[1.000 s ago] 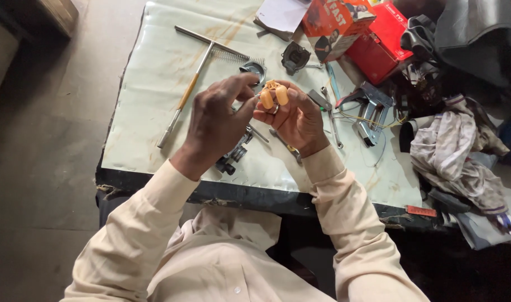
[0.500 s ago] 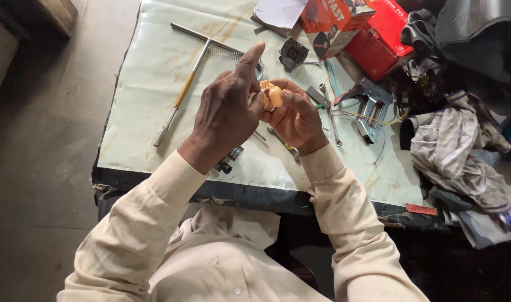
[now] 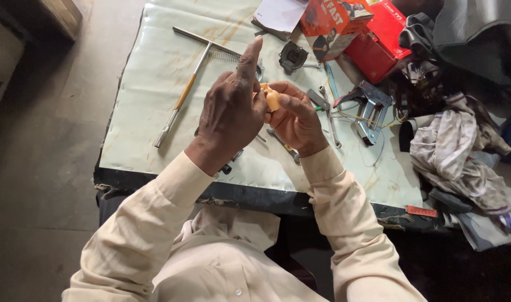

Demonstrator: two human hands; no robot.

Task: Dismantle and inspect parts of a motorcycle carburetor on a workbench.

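Both hands raised over the pale green tabletop (image 3: 155, 84); right hand (image 3: 294, 120) grasps small orange plastic part (image 3: 272, 99), left hand (image 3: 230, 114) pinches it too, index finger up. Part not set down yet; T-handle metal wrench (image 3: 194, 72) lies untouched far left

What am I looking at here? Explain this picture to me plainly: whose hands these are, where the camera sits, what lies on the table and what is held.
No machine here: a person in cream long sleeves works with bare hands. The camera sits on that person's head, looking down. The left hand and right hand together hold a small orange plastic part above a pale green worktable. On it lie a long metal T-handle wrench, a black round component, a red cardboard box, a grey metal clamp tool and crumpled rags.
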